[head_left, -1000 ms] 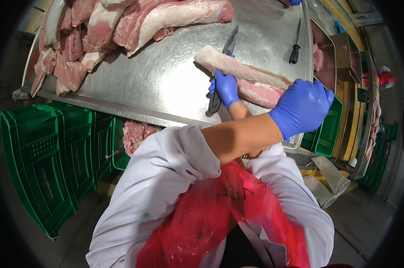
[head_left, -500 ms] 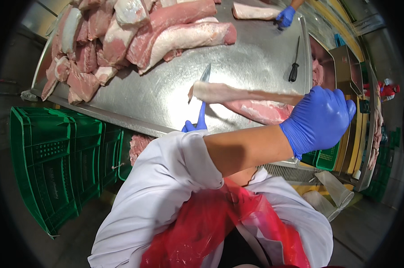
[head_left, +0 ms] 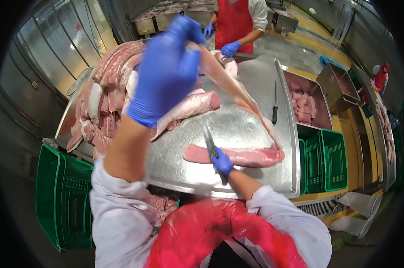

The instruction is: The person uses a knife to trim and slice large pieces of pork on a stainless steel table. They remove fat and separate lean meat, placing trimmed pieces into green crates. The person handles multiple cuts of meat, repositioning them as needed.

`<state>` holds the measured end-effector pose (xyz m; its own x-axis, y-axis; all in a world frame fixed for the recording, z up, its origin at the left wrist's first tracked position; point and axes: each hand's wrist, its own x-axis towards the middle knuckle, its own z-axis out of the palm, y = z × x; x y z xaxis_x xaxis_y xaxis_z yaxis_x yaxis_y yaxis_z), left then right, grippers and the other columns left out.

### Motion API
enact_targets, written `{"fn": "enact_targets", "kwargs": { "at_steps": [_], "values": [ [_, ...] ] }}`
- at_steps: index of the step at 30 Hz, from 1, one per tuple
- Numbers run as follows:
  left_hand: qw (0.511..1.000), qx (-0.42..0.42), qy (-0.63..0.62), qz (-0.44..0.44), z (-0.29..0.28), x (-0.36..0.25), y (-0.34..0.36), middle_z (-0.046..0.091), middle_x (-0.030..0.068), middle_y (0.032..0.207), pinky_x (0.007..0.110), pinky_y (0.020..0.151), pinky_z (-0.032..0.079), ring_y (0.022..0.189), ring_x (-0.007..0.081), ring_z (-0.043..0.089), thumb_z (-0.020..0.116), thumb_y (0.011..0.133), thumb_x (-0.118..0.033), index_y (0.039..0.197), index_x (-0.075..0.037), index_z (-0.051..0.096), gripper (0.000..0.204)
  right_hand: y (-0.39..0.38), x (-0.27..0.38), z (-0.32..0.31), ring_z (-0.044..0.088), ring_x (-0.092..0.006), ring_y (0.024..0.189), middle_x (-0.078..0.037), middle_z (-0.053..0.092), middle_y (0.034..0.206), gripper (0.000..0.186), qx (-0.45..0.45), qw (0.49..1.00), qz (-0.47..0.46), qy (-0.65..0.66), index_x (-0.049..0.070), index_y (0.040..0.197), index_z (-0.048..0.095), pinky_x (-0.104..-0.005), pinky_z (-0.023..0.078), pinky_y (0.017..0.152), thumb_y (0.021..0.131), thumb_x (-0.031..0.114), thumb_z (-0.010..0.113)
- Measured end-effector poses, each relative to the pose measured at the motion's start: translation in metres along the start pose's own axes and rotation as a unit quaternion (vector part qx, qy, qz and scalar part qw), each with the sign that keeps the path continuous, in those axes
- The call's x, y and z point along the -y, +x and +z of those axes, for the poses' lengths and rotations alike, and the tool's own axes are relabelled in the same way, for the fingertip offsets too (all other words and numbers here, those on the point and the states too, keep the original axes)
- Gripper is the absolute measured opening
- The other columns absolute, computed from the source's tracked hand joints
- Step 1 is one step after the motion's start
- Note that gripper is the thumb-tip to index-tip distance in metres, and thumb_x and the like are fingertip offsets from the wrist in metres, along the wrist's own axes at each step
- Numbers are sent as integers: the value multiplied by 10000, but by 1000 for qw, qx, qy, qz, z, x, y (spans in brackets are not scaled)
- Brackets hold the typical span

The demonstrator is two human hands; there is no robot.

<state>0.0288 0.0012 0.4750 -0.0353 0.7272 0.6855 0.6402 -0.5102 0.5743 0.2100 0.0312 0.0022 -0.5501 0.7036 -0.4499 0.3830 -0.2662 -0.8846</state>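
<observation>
My left hand (head_left: 166,73), in a blue glove and smeared by motion, is raised high over the table and closed on the end of a long pale strip of fat (head_left: 233,91). The strip runs down to the right and meets the right end of a pink loin of meat (head_left: 251,158), which lies on the steel table (head_left: 170,156). My right hand (head_left: 222,161), also gloved in blue, rests at the loin, gripping a knife (head_left: 209,140) whose blade points away from me across the meat.
Large meat cuts (head_left: 110,96) are piled at the left. A dark-handled sharpening steel (head_left: 274,107) lies near the right edge. A co-worker in a red apron (head_left: 234,24) stands across the table. Green crates (head_left: 333,161) stand right, another green crate (head_left: 63,201) left.
My left hand has swung from the right up to the far left, drawing the strip off most of the loin. My right hand with the knife has come into the open over the meat.
</observation>
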Motion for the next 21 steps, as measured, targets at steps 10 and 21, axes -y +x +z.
{"fn": "enact_targets", "kwargs": {
  "at_steps": [10, 21],
  "values": [
    [955, 100, 279, -31, 3, -48, 31, 559, 105, 843, 328, 789, 489, 801, 209, 545, 489, 813, -11, 973, -12, 590, 189, 29, -12, -28, 682, -266, 578, -248, 689, 991, 734, -52, 998, -29, 35, 150, 1634, 176, -400, 566, 419, 986, 141, 521],
    [941, 46, 291, -167, -64, 34, -51, 552, -11, 930, 272, 665, 547, 810, 75, 553, 536, 965, -134, 1039, -41, 606, 138, 54, -3, -60, 677, -253, 560, -232, 685, 1029, 732, -65, 997, -34, 38, 102, 1611, 225, -359, 568, 438, 950, 101, 537]
  ]
}}
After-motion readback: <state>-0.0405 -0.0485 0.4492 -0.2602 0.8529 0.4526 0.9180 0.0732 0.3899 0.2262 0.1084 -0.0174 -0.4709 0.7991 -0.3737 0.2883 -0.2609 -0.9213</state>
